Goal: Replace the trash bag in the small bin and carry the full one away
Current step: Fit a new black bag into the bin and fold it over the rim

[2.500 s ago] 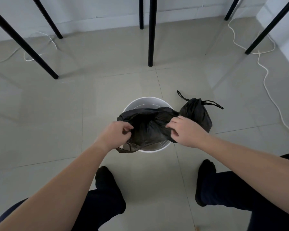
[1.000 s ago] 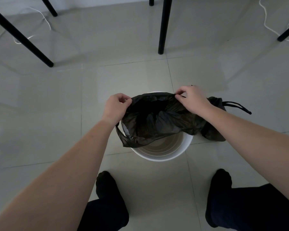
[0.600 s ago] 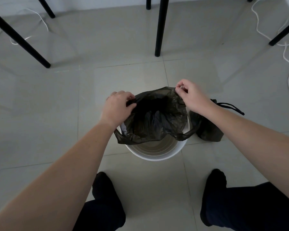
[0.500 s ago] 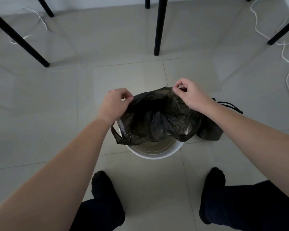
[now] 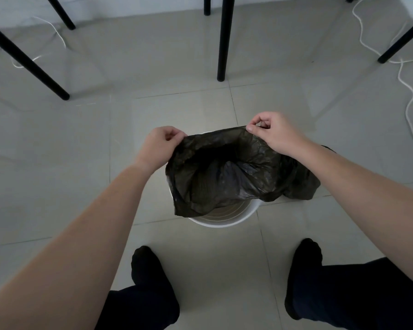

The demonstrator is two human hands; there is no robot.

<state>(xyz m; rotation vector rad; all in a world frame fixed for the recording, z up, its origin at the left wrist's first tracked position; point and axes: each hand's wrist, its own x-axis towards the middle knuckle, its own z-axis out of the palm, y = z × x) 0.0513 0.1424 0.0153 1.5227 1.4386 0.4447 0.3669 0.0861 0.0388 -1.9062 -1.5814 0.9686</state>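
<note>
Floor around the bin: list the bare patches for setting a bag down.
Bare tile left of the bin, toward the slanted leg; bare tile beyond it, before the upright leg. Crowded right: full bag, then cord. Feet close in front.

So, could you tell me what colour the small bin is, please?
White bin, seen in the head view.

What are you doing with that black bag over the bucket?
A person is putting a fresh black bag into the small white bin. The left hand and right hand each pinch its top edge, holding the mouth open above the bin. It is not over the rim yet. The full tied bag sits on the floor beside the bin.
</note>
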